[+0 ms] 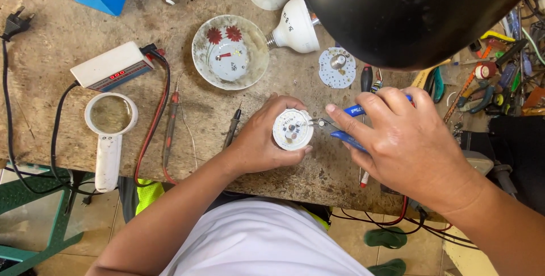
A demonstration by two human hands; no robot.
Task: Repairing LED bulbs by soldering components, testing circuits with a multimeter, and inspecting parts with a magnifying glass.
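Gripping a round white bulb base (292,129) from the side, the left hand (264,137) had its fingers curled around the rim, with the open face and its small circuit parts turned upward. The bulb base sat just above the worn wooden workbench (68,128), near its front edge. The right hand (406,140) was closed on a pair of blue-handled pliers (347,123), thumb and fingers squeezing the handles, and the thin metal tip touched the right edge of the bulb base.

Just beyond the hands lay a round white LED disc (336,68) and a white bulb (295,28) on its side. To the left of the bulb stood a shallow glass bowl (230,52) with red flowers painted on it. Two meter probes (170,128) with red and black leads lay to the left of the left hand, running up to a white tester box (112,66) with a red digital readout. Beside it lay a white-framed magnifying glass (110,134). A black lamp shade (409,12) filled the upper right, and a clutter of hand tools (494,83) lay at the far right.
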